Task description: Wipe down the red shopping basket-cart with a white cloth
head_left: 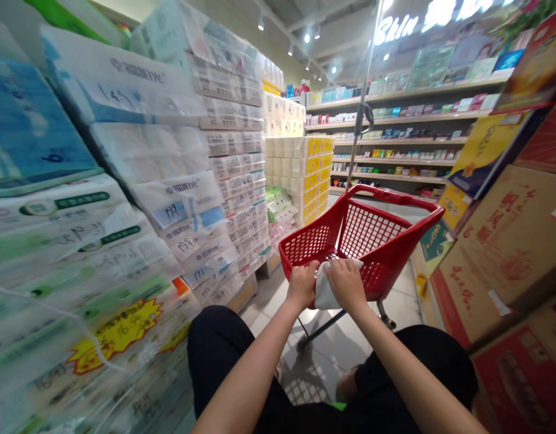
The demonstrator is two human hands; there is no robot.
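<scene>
A red plastic shopping cart (pixel 386 259) with latticed sides is seen standing on its wheels, a pale, crumpled cloth (pixel 325 292) held at its near rim.

Bare forearms (pixel 253 371) extend forward, left fingers (pixel 310 269) bent near right fingers (pixel 343 269).

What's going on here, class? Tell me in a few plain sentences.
A person low in a shop aisle has both hands on a red shopping cart. The right hand holds a pale cloth against its near edge, while the left hand grips that edge beside the cloth. Stacked wrapped packs stand to the left, cardboard boxes to the right.
</scene>
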